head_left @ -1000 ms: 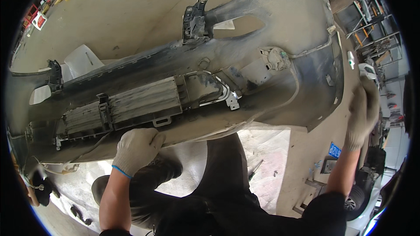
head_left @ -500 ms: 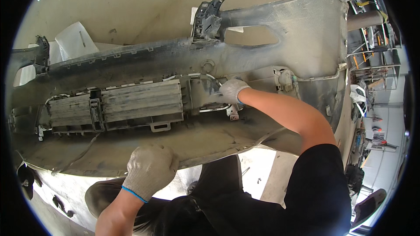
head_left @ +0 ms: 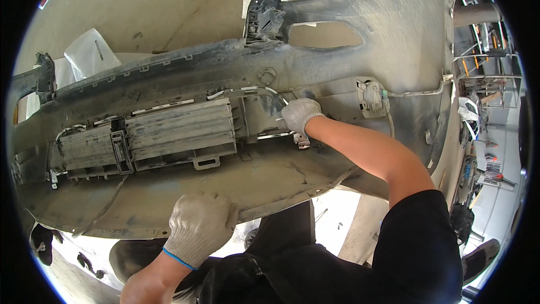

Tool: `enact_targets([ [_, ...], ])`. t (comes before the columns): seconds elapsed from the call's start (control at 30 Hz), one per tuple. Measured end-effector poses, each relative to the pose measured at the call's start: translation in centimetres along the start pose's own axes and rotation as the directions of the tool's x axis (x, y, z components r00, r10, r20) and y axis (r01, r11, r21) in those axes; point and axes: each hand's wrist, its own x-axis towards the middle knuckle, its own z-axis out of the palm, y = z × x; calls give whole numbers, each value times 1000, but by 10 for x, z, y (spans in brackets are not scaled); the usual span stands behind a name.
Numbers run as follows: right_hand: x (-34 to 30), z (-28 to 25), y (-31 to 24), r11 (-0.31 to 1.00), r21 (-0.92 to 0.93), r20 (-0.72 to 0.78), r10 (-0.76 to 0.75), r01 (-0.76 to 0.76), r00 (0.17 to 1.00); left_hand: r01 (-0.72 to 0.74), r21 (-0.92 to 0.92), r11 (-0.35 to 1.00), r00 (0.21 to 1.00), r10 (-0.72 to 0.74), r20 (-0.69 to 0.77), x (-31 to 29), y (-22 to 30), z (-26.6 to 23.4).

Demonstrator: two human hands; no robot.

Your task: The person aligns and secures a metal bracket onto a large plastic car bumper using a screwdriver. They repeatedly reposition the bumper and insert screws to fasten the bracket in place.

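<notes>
A large, dusty car bumper (head_left: 270, 188) lies before me with its inner side facing up. Set into its middle is a slatted air shutter (head_left: 180, 129) with a bright trim strip around it. Gloved in pale knit, my left hand (head_left: 199, 225) is closed over the bumper's near edge, its fingertips hidden. My right hand (head_left: 301, 115), in a matching glove, is closed at the shutter housing's right end, next to the trim. What its curled fingers grip is hidden. Just below it a small metal bracket (head_left: 302, 141) sticks out.
A dark bracket (head_left: 265, 17) rises from the bumper's far edge, beside an oval opening. Right of my hand sits a lamp-like part (head_left: 371, 98) with a wire. White wrapping (head_left: 93, 53) lies beyond the bumper. Metal racks (head_left: 486, 50) with parts stand at far right.
The bumper appears slightly turned in the picture, its right end higher and its left near edge lower. My left hand sits a little farther right; my right hand stays by the shutter's end.
</notes>
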Motion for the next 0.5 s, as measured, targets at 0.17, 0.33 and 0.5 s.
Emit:
enact_targets([
  [0.17,-6,7,-3,993,102,-71,63,-55,996,105,-251,962,988,-72,137,4,-1,-27],
  [0.33,-5,9,-3,999,37,-80,26,-23,996,45,55,997,989,-52,139,98,-28,-25],
  [0.5,-8,9,-1,995,93,-68,37,-31,997,-79,286,955,951,159,-266,217,-57,43],
])
